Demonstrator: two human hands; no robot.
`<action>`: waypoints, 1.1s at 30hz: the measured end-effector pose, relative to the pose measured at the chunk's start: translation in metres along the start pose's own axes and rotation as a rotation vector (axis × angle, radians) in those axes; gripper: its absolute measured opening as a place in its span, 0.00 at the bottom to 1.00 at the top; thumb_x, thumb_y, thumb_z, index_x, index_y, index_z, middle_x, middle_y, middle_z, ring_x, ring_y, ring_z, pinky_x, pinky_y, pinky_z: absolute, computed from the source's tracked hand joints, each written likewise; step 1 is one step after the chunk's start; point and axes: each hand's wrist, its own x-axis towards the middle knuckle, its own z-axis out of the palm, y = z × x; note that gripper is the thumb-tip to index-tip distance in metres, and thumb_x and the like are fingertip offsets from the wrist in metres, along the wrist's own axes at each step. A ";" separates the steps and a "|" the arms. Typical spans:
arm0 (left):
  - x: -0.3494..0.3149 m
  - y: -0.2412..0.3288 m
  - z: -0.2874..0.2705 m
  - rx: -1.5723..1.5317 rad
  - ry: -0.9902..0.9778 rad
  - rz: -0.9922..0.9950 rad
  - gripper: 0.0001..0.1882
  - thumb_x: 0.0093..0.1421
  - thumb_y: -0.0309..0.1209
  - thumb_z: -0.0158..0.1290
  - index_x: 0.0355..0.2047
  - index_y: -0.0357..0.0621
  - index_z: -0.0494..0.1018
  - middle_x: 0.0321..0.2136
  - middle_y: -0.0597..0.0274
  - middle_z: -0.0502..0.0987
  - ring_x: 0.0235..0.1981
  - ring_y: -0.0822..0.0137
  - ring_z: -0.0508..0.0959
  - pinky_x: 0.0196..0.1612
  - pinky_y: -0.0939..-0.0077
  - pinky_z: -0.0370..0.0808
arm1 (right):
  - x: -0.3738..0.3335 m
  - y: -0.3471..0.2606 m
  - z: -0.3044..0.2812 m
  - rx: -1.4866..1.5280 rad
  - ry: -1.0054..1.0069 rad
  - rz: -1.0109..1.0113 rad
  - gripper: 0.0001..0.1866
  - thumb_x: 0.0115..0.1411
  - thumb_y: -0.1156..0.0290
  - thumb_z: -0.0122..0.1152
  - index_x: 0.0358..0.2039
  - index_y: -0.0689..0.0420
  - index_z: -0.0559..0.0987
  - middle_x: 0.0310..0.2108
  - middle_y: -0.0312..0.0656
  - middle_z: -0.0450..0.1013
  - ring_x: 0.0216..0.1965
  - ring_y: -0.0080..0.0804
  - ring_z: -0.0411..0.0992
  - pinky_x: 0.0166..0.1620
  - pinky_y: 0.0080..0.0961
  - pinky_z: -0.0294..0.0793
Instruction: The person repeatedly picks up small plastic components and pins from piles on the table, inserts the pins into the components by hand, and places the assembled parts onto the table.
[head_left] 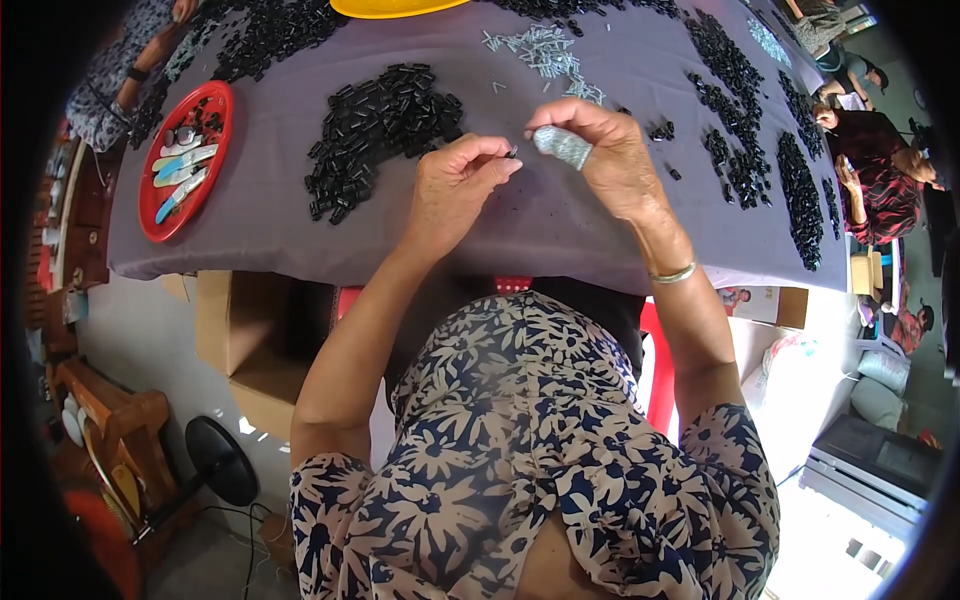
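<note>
My left hand [452, 188] is above the purple-grey tablecloth, its thumb and forefinger pinched on a small dark piece [513, 153] whose tip barely shows. Close by on the right, my right hand [618, 165] has its fingers curled together, with a silvery-grey wrap [562, 147] on one digit. Whatever it pinches is too small to make out. A short gap separates the two hands. Just beyond my left hand lies a heap of short black tubular pieces [390, 125]. Thin pale, clear-looking pins [545, 52] are scattered beyond my right hand.
A red tray [228, 120] at the left holds several light-handled tools. The rim of a yellow basin [400, 10] shows at the far edge. More black pieces [735, 90] spread along the right. Other people sit around the table, and a cardboard box [215, 320] stands below it.
</note>
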 end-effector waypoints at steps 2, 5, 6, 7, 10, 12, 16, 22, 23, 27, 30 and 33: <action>0.000 0.000 0.001 0.019 0.004 -0.003 0.07 0.56 0.22 0.60 0.36 0.37 0.78 0.28 0.69 0.77 0.29 0.81 0.73 0.32 0.85 0.71 | 0.002 0.001 0.006 0.099 -0.004 0.023 0.10 0.60 0.85 0.54 0.39 0.61 0.81 0.34 0.33 0.77 0.35 0.19 0.72 0.43 0.17 0.72; 0.000 0.002 0.001 0.051 0.003 -0.021 0.07 0.56 0.22 0.61 0.36 0.37 0.78 0.29 0.69 0.77 0.29 0.81 0.73 0.33 0.85 0.71 | 0.002 0.003 0.007 0.013 0.040 0.028 0.10 0.60 0.85 0.54 0.39 0.61 0.81 0.33 0.34 0.77 0.34 0.19 0.72 0.43 0.16 0.72; 0.000 0.003 0.001 0.066 -0.004 -0.035 0.08 0.55 0.22 0.61 0.36 0.37 0.78 0.29 0.69 0.78 0.29 0.81 0.73 0.34 0.85 0.72 | 0.002 0.004 0.008 0.013 0.038 0.028 0.10 0.60 0.85 0.54 0.39 0.61 0.81 0.33 0.34 0.77 0.34 0.19 0.72 0.43 0.16 0.72; -0.001 0.003 0.000 0.065 -0.002 -0.036 0.08 0.55 0.22 0.61 0.36 0.37 0.78 0.29 0.69 0.78 0.29 0.81 0.73 0.34 0.85 0.72 | 0.002 0.005 0.008 -0.005 0.037 0.034 0.10 0.60 0.85 0.54 0.39 0.61 0.81 0.33 0.34 0.77 0.34 0.19 0.72 0.43 0.17 0.72; -0.001 0.002 0.000 0.066 0.012 0.002 0.08 0.55 0.22 0.61 0.36 0.37 0.78 0.29 0.68 0.78 0.30 0.81 0.74 0.35 0.85 0.72 | 0.001 0.005 0.007 -0.084 0.031 0.015 0.10 0.61 0.84 0.54 0.39 0.61 0.81 0.34 0.34 0.77 0.34 0.19 0.72 0.43 0.17 0.72; 0.000 0.001 0.000 0.070 -0.004 -0.010 0.08 0.55 0.21 0.61 0.36 0.36 0.78 0.29 0.68 0.78 0.30 0.80 0.74 0.36 0.85 0.73 | 0.001 0.007 0.007 -0.143 0.028 -0.011 0.10 0.61 0.84 0.54 0.39 0.61 0.81 0.34 0.34 0.77 0.35 0.19 0.72 0.42 0.17 0.73; 0.000 0.001 0.002 0.062 0.000 0.001 0.08 0.55 0.21 0.61 0.36 0.35 0.78 0.28 0.68 0.78 0.30 0.80 0.74 0.35 0.85 0.73 | 0.000 0.011 0.009 -0.194 0.036 -0.067 0.08 0.60 0.81 0.58 0.40 0.61 0.81 0.34 0.34 0.77 0.36 0.19 0.73 0.42 0.18 0.74; 0.000 0.001 0.001 0.085 0.019 0.025 0.07 0.54 0.21 0.61 0.34 0.35 0.77 0.28 0.68 0.77 0.29 0.81 0.73 0.33 0.84 0.73 | -0.003 0.006 0.015 -0.358 0.009 -0.102 0.08 0.58 0.79 0.63 0.39 0.61 0.80 0.33 0.34 0.77 0.37 0.19 0.74 0.42 0.18 0.74; 0.000 -0.001 0.001 0.098 0.022 0.020 0.07 0.54 0.21 0.61 0.34 0.36 0.77 0.28 0.68 0.78 0.28 0.81 0.73 0.33 0.84 0.73 | -0.003 0.007 0.016 -0.345 0.016 -0.089 0.07 0.58 0.79 0.63 0.38 0.61 0.80 0.33 0.34 0.77 0.37 0.19 0.74 0.42 0.18 0.74; -0.001 0.000 0.002 0.100 0.029 -0.045 0.07 0.54 0.22 0.61 0.34 0.37 0.77 0.27 0.67 0.78 0.28 0.80 0.74 0.34 0.83 0.73 | -0.004 0.008 0.020 -0.261 0.050 -0.079 0.07 0.56 0.80 0.64 0.37 0.61 0.80 0.32 0.36 0.77 0.35 0.21 0.75 0.40 0.20 0.75; -0.001 -0.002 0.003 0.106 0.007 0.041 0.06 0.58 0.22 0.59 0.36 0.39 0.78 0.26 0.73 0.75 0.27 0.83 0.70 0.30 0.86 0.69 | -0.006 -0.001 0.021 -0.481 0.046 -0.182 0.08 0.55 0.80 0.65 0.36 0.60 0.80 0.31 0.37 0.77 0.34 0.24 0.76 0.39 0.21 0.75; -0.002 0.004 0.003 0.113 -0.008 -0.024 0.05 0.58 0.22 0.58 0.36 0.38 0.78 0.27 0.72 0.76 0.26 0.82 0.71 0.31 0.86 0.70 | -0.006 0.000 0.020 -0.491 0.036 -0.244 0.08 0.54 0.80 0.65 0.36 0.60 0.80 0.31 0.38 0.77 0.33 0.26 0.76 0.37 0.22 0.76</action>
